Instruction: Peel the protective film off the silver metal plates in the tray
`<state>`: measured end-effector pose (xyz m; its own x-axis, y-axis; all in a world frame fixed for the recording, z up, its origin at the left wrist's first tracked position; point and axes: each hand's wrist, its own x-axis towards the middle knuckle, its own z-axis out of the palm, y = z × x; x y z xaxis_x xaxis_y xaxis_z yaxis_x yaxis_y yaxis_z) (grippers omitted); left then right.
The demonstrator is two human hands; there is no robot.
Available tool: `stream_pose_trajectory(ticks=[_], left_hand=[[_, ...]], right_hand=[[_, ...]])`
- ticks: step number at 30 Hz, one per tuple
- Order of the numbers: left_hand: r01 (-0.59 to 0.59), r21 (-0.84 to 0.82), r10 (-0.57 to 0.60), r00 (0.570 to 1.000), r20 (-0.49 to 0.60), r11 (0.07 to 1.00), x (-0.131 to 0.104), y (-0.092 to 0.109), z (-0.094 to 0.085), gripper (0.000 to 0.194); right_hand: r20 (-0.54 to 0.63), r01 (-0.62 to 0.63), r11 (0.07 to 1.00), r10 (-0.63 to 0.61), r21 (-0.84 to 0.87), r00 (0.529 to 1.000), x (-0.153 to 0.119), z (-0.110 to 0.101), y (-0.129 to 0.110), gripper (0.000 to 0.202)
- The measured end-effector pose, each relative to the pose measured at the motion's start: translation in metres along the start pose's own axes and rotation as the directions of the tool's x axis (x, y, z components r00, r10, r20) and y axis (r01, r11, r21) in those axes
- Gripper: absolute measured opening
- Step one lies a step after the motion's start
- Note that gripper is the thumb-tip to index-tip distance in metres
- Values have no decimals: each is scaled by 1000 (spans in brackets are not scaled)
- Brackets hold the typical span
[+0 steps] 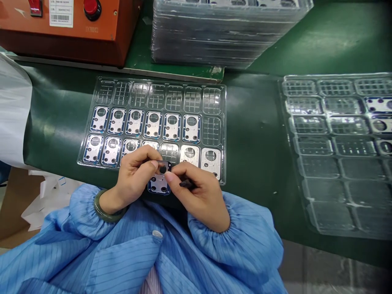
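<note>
A small silver metal plate with a dark blue rim and round holes (159,185) is held upright in front of my body, over the table's near edge. The thumb and fingers of my left hand (137,175) pinch its upper left corner. My right hand (199,192) is closed at the plate's upper right side, thumb tip against it. A short black object (186,184) sticks out between the right fingers; its kind is unclear. Just beyond my hands lies a clear plastic tray (211,100) with several similar plates in its two nearer rows, partly hidden by my hands.
Another clear tray (324,167), holding a few plates, lies to the right. Behind stands a tall stack of filled trays (202,38). An orange box with a red knob (61,45) is at the back left. White sheeting (14,110) hangs at the left edge.
</note>
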<state>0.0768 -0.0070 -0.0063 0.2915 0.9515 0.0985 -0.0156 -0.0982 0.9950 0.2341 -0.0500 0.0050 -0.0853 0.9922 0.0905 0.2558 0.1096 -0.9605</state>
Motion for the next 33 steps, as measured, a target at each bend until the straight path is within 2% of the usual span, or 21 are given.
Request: stream_pose_trajectory(ticks=[5,8,11,13,15,17,21,27,33], left_hand=[[16,-84,-12,999,45,996,-2,0,0,15],[42,-65,-39,999,37,997,-3,2,2,17],[54,-31,-56,996,-65,998,-3,4,6,20],[73,-65,-83,985,-154,995,-2,3,8,19],[96,-125,-121,970,-212,988,-1,2,9,19],[103,-144,-136,961,-242,984,0,0,9,20],[83,-35,-90,946,-311,996,2,-2,9,23],[84,25,-71,942,-329,996,2,-2,9,21],[13,168,45,941,-335,986,1,2,9,17]], right_hand=[[-62,13,999,-11,38,998,-2,-1,0,15],[-118,14,1000,-11,25,993,-3,0,2,15],[-186,68,994,-83,-83,979,-4,3,5,10],[-254,144,970,-192,-197,948,-5,6,6,3],[-286,235,930,-316,-283,905,-5,8,7,12],[-257,330,885,-420,-327,871,-4,10,8,17],[-150,431,797,-530,-423,834,-1,12,11,23],[-82,471,765,-557,-440,827,-3,10,15,22],[-42,467,743,-551,-480,833,-2,12,14,5]])
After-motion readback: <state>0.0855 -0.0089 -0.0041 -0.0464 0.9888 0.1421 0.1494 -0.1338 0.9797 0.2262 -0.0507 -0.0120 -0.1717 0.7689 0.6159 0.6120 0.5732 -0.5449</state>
